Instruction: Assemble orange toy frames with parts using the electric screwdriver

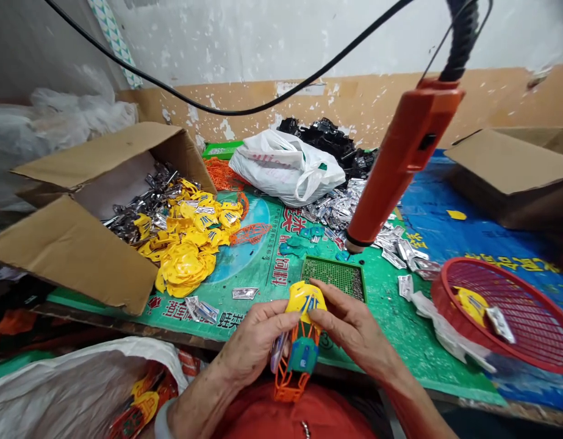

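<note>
Near the table's front edge, my left hand (pixel 249 338) and my right hand (pixel 358 332) hold a toy car body between them. Its front is a yellow plastic shell (pixel 304 294) with blue markings, pinched by the fingers and thumbs of both hands. Below the shell runs an orange lattice frame (pixel 288 391) with a teal piece (pixel 304 355) set on it. A shiny silvery part (pixel 277 355) shows beside my left fingers, partly hidden. Just beyond my hands lies a green tray (pixel 365 283) of tiny metallic pieces. An orange electric screwdriver (pixel 395 164) hangs above, tip downward.
Yellow shells (pixel 185 262) spill from a cardboard box (pixel 75 244) on the left. Silver parts (pixel 336 204) lie behind the tray, near a white plastic bag (pixel 285 164) and black parts (pixel 327 137). A red basket (pixel 446 274) stands right. A white sack (pixel 80 390) sits lower left.
</note>
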Demonstrator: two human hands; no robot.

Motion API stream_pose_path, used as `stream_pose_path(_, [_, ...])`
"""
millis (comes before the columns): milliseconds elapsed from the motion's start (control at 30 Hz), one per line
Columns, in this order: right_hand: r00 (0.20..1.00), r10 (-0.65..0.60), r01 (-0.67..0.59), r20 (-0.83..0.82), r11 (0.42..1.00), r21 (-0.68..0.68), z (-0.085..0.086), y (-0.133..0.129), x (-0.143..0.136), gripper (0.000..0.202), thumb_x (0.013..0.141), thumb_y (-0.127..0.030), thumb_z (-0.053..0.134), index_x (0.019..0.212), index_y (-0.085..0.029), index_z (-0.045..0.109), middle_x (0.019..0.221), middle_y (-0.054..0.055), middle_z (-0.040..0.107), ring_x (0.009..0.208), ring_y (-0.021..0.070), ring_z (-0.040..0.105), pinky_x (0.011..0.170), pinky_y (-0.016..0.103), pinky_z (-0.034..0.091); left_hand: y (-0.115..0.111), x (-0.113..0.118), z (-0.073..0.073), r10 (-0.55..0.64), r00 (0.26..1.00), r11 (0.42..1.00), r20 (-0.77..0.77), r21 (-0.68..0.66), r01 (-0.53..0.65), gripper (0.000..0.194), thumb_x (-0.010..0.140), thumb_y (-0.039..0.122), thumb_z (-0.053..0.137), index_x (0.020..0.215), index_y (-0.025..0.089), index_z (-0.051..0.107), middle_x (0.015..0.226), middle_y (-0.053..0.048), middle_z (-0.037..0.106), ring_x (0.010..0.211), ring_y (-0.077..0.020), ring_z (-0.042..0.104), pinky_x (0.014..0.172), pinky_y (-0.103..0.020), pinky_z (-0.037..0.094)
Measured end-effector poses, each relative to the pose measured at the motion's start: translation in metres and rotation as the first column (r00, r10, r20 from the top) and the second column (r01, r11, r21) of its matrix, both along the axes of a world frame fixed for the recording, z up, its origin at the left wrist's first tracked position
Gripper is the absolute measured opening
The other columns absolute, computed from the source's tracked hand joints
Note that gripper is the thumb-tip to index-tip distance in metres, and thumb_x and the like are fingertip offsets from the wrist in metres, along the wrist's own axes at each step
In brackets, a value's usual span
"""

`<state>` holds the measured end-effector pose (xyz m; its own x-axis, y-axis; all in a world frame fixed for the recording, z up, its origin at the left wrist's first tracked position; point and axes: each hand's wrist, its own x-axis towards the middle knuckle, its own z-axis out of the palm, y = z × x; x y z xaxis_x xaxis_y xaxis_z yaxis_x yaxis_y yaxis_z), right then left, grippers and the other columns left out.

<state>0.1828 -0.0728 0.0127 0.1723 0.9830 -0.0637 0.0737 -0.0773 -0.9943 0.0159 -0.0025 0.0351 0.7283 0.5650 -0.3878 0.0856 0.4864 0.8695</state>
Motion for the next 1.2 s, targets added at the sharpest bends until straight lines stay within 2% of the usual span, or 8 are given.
stream_pose_path(133, [0.999,0.014,-0.012,0.046,0.999,-0.044,-0.007,0.0,-0.006,0.042,0.081,-0.045,0.061,0.116,-0.022,0.062,0.105,0.006,0.065,0.097,0.0221,0.06,0.083,0.034,0.05,0.003,0.002,-0.016,0.126,0.992,0.981,-0.008,-0.149,-0.126,0.037,0.073,0.048,0.067,0.079,0.011,0.064,0.052,0.003,0.052,0.037,-0.0053,0.041,0.035,-0.016,0.033])
stream_pose_path(333, [0.992,0.022,-0.016,0.127,0.999,-0.049,-0.015,-0.004,-0.002,0.041,0.08,-0.042,0.062,0.116,-0.022,0.063,0.105,0.006,0.066,0.095,0.0226,0.06,0.082,0.035,0.049,0.002,0.008,-0.028,0.039,0.999,0.95,0.016,-0.31,-0.032,0.038,0.068,0.044,0.075,0.075,0.009,0.064,0.051,0.003,0.052,0.039,-0.0041,0.042,0.038,-0.016,0.034])
stream_pose_path(567, [0.975,0.024,-0.011,0.22,0.998,-0.06,-0.014,-0.009,-0.001,0.04,0.084,-0.043,0.057,0.116,-0.021,0.062,0.103,0.007,0.067,0.091,0.0215,0.062,0.079,0.035,0.051,-0.002,0.013,-0.033,0.14,0.988,0.912,0.059,-0.396,-0.105,0.037,0.064,0.04,0.078,0.079,0.008,0.065,0.06,-0.002,0.061,0.049,-0.0082,0.053,0.048,-0.019,0.043])
stream_pose_path(900, [0.962,0.007,0.01,0.274,0.998,-0.059,-0.015,-0.01,-0.007,0.042,0.085,-0.045,0.054,0.119,-0.019,0.06,0.095,0.007,0.066,0.086,0.0209,0.062,0.076,0.034,0.052,-0.006,0.015,-0.035,0.203,0.978,0.907,0.049,-0.386,-0.169,0.037,0.065,0.039,0.077,0.082,0.009,0.065,0.057,0.001,0.056,0.044,-0.0063,0.048,0.044,-0.017,0.039])
stream_pose_path(1000, [0.94,-0.032,0.045,0.339,0.998,-0.032,-0.018,-0.012,-0.009,0.051,0.087,-0.045,0.052,0.13,-0.019,0.052,0.1,0.009,0.065,0.089,0.021,0.061,0.079,0.036,0.052,-0.007,0.014,-0.034,0.176,0.984,0.955,0.035,-0.249,-0.162,0.035,0.07,0.043,0.071,0.081,0.01,0.064,0.055,0.003,0.053,0.043,-0.0055,0.043,0.043,-0.017,0.036])
stream_pose_path(1100, [0.895,-0.126,0.098,0.427,0.991,0.088,-0.018,-0.015,-0.01,0.05,0.086,-0.042,0.054,0.13,-0.019,0.053,0.093,0.008,0.063,0.083,0.0194,0.06,0.074,0.033,0.053,-0.007,0.01,-0.028,0.037,0.999,0.984,-0.018,0.177,-0.034,0.026,0.081,0.036,0.059,0.075,0.011,0.062,0.057,0.003,0.051,0.048,-0.0066,0.043,0.046,-0.018,0.034])
stream_pose_path(1133, [0.882,-0.159,0.111,0.443,0.985,0.132,-0.016,-0.016,-0.01,0.048,0.085,-0.04,0.056,0.128,-0.02,0.056,0.09,0.007,0.062,0.08,0.0188,0.059,0.072,0.032,0.053,-0.007,0.009,-0.024,0.004,0.998,0.928,-0.055,0.371,0.017,0.024,0.083,0.031,0.056,0.072,0.011,0.062,0.057,0.002,0.052,0.05,-0.0073,0.044,0.048,-0.019,0.035])
stream_pose_path(1200, [0.877,-0.211,0.141,0.432,0.972,0.189,-0.011,-0.02,-0.01,0.045,0.081,-0.035,0.061,0.125,-0.021,0.059,0.088,0.006,0.062,0.077,0.0176,0.059,0.068,0.029,0.053,-0.009,0.008,-0.018,0.003,0.994,0.692,-0.109,0.718,0.077,0.024,0.085,0.022,0.05,0.067,0.011,0.062,0.059,0.0,0.054,0.054,-0.0096,0.048,0.052,-0.021,0.038])
